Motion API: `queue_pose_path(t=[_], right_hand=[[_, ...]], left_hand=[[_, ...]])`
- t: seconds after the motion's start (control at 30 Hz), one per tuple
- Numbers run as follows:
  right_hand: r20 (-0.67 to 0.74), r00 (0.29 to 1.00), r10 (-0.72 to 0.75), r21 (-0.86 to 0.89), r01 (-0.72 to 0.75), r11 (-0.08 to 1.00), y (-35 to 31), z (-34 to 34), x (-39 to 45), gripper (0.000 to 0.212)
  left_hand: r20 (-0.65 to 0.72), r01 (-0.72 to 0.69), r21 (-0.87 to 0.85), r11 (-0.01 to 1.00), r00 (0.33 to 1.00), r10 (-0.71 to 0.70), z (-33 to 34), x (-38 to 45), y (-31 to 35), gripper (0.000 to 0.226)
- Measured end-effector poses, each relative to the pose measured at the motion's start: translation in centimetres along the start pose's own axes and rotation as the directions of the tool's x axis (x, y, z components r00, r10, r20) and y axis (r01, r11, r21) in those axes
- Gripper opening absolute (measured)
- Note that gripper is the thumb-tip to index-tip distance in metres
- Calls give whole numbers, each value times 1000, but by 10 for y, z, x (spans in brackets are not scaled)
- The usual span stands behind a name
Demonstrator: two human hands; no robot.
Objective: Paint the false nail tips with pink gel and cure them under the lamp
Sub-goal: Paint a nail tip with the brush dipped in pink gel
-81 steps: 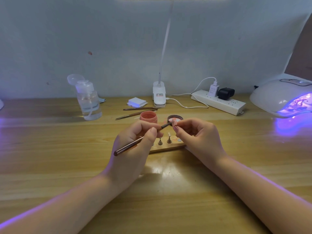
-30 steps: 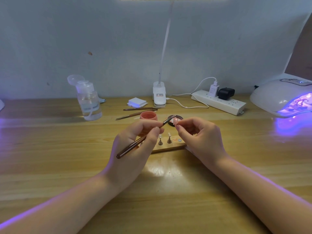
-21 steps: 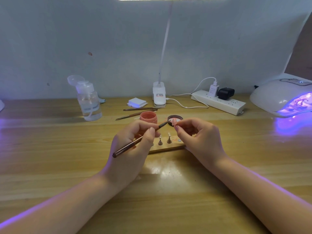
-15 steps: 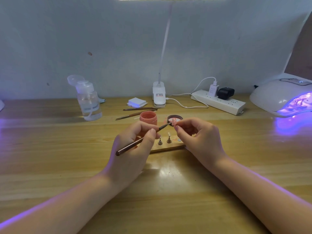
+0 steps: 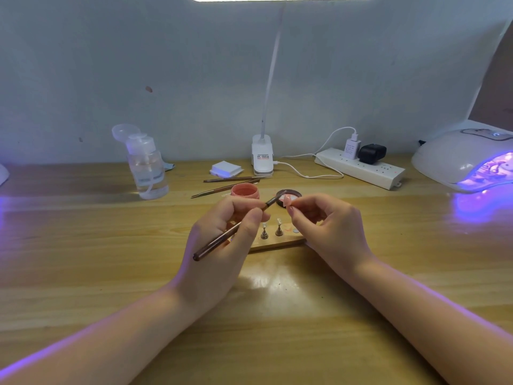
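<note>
While your left hand (image 5: 222,245) grips the brush (image 5: 238,225) w/ thumb and fingers curled round the shaft, its bristle end points up-right and meets the pink nail tip (image 5: 286,200) that your right hand (image 5: 330,229) pinches between thumb and fingertips. Both hands sit just above the wooden holder board (image 5: 277,243), which lies on the table (image 5: 83,245) between them; two small metal stands (image 5: 271,231) stick up from it, upright, side by side. Pink gel jar (image 5: 245,190) is open, just behind your left hand; its dark lid (image 5: 294,193) lies beside it to the right, partly hidden behind the nail tip. Curing lamp (image 5: 460,157) is at far right, well apart from the hands, glowing purple inside; something pinkish shows in the opening but can't tell what. Further back: two thin tools (image 5: 230,184) lying near the jar, a stack of white pads (image 5: 226,168), clip base of the desk lamp (image 5: 262,158) w/ its cable, a power strip (image 5: 361,169) w/ two plugs in it, and a clear pump bottle (image 5: 145,165) at left w/ its cap flipped open.
</note>
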State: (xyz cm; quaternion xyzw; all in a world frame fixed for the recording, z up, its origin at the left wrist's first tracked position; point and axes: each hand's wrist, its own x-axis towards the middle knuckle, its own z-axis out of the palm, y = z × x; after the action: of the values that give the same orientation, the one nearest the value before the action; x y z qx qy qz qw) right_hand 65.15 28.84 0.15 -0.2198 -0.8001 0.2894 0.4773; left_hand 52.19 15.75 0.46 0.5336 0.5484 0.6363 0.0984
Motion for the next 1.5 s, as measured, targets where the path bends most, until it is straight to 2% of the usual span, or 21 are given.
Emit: queue_pose_path(t=[0.13, 0.3, 0.47, 0.57, 0.67, 0.8, 0.9, 1.0, 1.1, 1.17, 1.3, 1.4, 1.5], right_hand=[[-14, 1000, 5, 0, -5, 1000, 0, 1, 0, 11], [-11, 1000, 11, 19, -11, 1000, 1, 1, 0, 12], [-6, 1000, 18, 9, -18, 1000, 1, 1, 0, 12], [-7, 1000, 23, 12, -22, 1000, 1, 1, 0, 12], [-4, 1000, 12, 10, -12, 1000, 1, 1, 0, 14], [-3, 1000, 19, 9, -19, 1000, 1, 1, 0, 13], [1, 1000, 26, 13, -26, 1000, 0, 0, 0, 13], [2, 1000, 22, 14, -22, 1000, 0, 0, 0, 13], [5, 1000, 19, 7, -19, 1000, 0, 0, 0, 13], [2, 1000, 18, -1, -18, 1000, 1, 0, 0, 12], [1, 1000, 9, -1, -9, 1000, 1, 0, 0, 12], [0, 1000, -1, 4, 1, 1000, 2, 1, 0, 12], [-6, 1000, 4, -4, -4, 1000, 3, 1, 0, 11]], left_hand=[[-25, -10, 98, 995, 1000, 13, -1, 0, -2, 14], [-20, -30, 16, 999, 999, 30, -1, 0, 2, 11], [-2, 13, 115, 993, 1000, -13, -1, -1, -1, 13], [-41, 8, 77, 997, 999, -4, -3, -1, 0, 14], [-16, -28, 29, 999, 999, 28, 0, -1, 3, 15], [-12, 12, 108, 994, 1000, -11, -1, -2, 1, 14], [-42, -2, 75, 997, 999, 5, -3, 0, 2, 14], [-3, -56, 58, 997, 998, 57, 0, -1, 5, 21], [8, -33, 123, 992, 999, 32, -1, -1, 2, 13], [-13, -4, 130, 991, 1000, 6, -3, 0, 1, 13], [-4, -33, 71, 997, 999, 33, -3, 0, 5, 16], [30, -42, 115, 992, 999, 38, -1, -1, 6, 12], [-8, -19, 142, 990, 1000, 20, -3, -1, 5, 18]])
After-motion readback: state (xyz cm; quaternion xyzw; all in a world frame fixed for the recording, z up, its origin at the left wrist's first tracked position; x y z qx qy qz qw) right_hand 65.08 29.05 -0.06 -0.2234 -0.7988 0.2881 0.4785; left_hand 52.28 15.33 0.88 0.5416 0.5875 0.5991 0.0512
